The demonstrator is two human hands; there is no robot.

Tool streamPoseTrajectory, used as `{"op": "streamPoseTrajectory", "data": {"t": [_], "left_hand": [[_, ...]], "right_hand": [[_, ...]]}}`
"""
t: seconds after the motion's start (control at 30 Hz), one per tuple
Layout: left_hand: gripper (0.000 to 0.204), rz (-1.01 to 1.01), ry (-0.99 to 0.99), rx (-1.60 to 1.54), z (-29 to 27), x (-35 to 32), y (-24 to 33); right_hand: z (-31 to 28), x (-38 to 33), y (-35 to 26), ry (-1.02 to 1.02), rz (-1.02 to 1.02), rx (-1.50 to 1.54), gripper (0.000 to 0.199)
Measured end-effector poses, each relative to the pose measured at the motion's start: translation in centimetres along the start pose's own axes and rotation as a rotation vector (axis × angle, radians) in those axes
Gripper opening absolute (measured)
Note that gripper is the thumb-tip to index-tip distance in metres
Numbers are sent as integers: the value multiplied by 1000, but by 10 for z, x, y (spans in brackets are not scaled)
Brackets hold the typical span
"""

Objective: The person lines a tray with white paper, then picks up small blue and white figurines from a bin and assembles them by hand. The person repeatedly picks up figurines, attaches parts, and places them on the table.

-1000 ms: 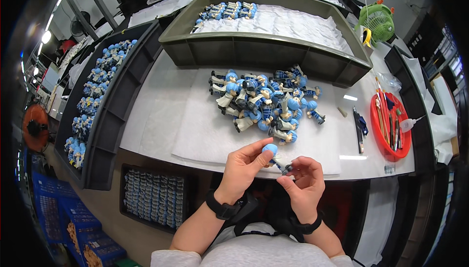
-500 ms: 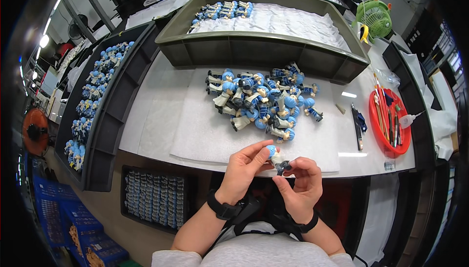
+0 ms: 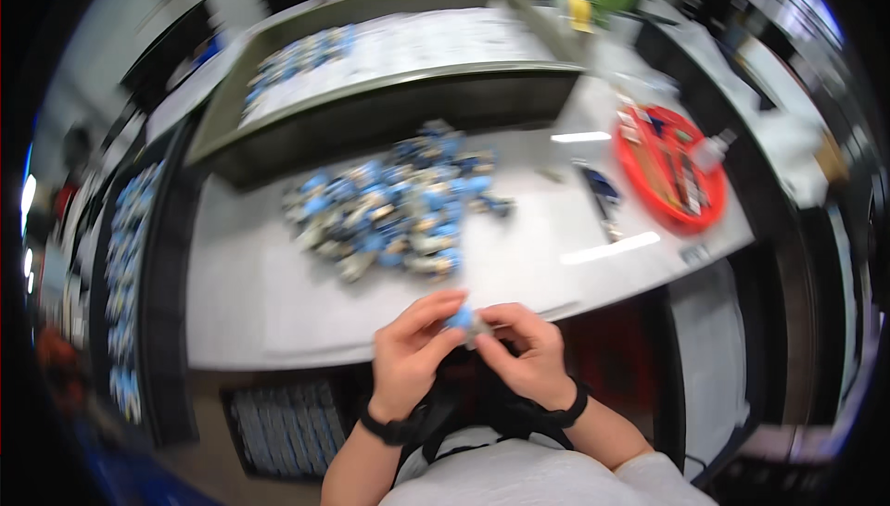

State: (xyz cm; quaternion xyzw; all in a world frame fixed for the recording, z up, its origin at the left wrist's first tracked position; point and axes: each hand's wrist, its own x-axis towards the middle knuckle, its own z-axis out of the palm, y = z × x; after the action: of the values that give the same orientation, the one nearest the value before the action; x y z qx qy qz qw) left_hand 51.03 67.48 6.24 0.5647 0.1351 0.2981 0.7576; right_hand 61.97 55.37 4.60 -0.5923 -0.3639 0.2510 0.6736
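A small blue-capped part (image 3: 461,319) sits pinched between both hands just above the near edge of the tabletop (image 3: 260,311), held over the person's lap rather than over the work surface. The left hand (image 3: 408,358) has its grip clamped on the part's blue end, thumb and forefinger closed around it, while the right hand (image 3: 524,358) closes its fingertips on the paler end beside it, so the two hands touch around the piece; motion blur hides how the halves meet. Farther back on the tabletop lies a loose heap of similar blue and grey parts (image 3: 394,205), well apart from the hands. Behind it stands a deep grey bin (image 3: 389,107) with more such parts lined up inside at its left end, and to the left a dark tray (image 3: 171,256) holds rows of them. At the right sits a red round tray of tools (image 3: 672,168), with a small dark tool (image 3: 601,191) between it and the heap. Because the part is held beyond the tabletop's edge, I judge that any slip of the fingertips would send it to the lap or floor, and uneven pressure from the two grips could seat the pieces crooked.
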Motion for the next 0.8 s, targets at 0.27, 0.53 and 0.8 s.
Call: {"op": "streamPoseTrajectory", "data": {"t": [0.27,0.53,0.8], "left_hand": [[30,71,77,454,23,10,-29],[21,108,137,697,18,11,-44],[22,105,144,798,14,9,-42]], "right_hand": [[-192,-42,-17,547,-142,85,28],[-395,-96,65,812,576,-637,27],[-428,-63,158,404,927,-981,32]]}}
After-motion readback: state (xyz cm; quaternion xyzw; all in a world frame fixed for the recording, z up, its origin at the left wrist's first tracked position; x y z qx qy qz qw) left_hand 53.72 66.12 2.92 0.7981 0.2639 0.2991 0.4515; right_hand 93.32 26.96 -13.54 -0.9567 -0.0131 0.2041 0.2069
